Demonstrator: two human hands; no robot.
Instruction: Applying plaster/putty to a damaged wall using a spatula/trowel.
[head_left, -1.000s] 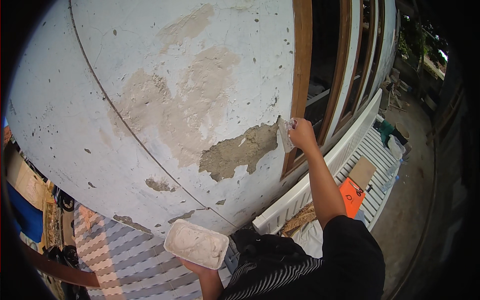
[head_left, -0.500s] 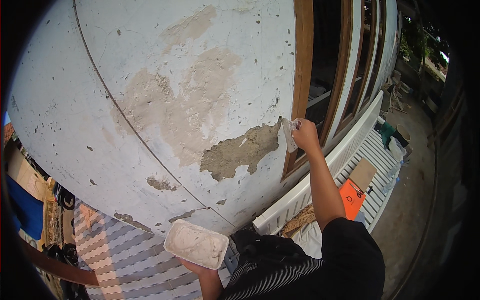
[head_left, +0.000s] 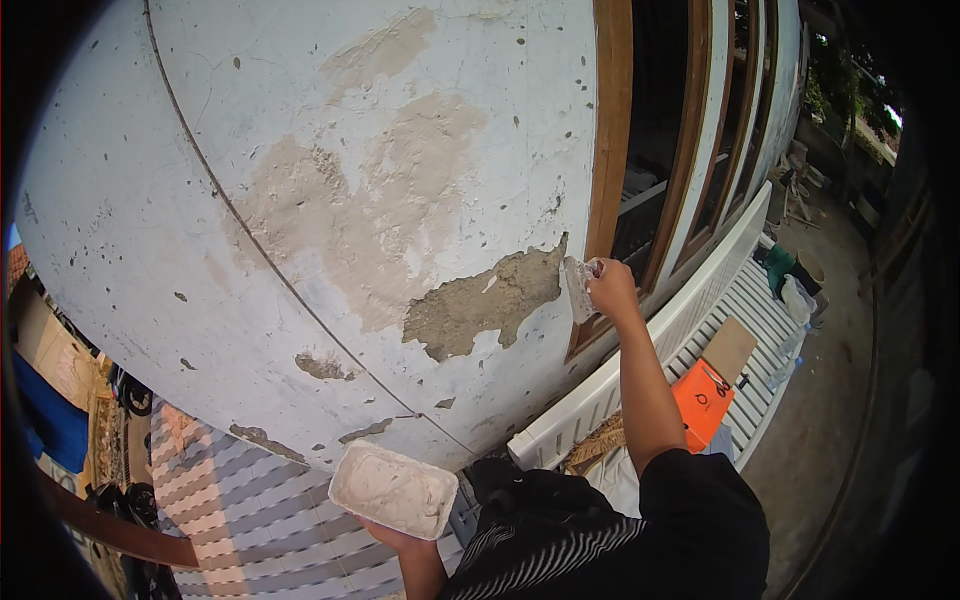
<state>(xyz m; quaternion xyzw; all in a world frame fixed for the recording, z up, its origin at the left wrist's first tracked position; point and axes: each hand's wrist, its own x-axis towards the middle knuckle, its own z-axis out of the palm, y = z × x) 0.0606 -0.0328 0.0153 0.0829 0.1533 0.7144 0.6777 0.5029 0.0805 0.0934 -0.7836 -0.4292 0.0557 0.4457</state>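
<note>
A pale wall (head_left: 520, 150) with chipped paint stands in front of me. My right hand (head_left: 613, 288) grips a putty-smeared scraper (head_left: 578, 287), its blade at the wall beside the wooden window frame. Just left of the blade is a bare patch of rough grey plaster (head_left: 480, 305). Smoothed beige filler (head_left: 400, 210) covers an area higher up and to the left. Low in the view, my left hand (head_left: 393, 535) supports a white rectangular tub (head_left: 345, 475) from below, its fingers mostly hidden. Beige putty (head_left: 395, 488) fills the tub.
A thin cable (head_left: 255, 239) runs diagonally down the wall. On the right are brown window frames (head_left: 612, 120) and a white slatted bench (head_left: 765, 380). An orange box (head_left: 703, 400), a brown board (head_left: 728, 348) and scissors lie on the bench. Patterned tiles (head_left: 260, 520) cover the floor at lower left.
My right hand and the scraper have moved slightly down the wall, away from the top corner of the bare patch. The left hand and the tub stay in place.
</note>
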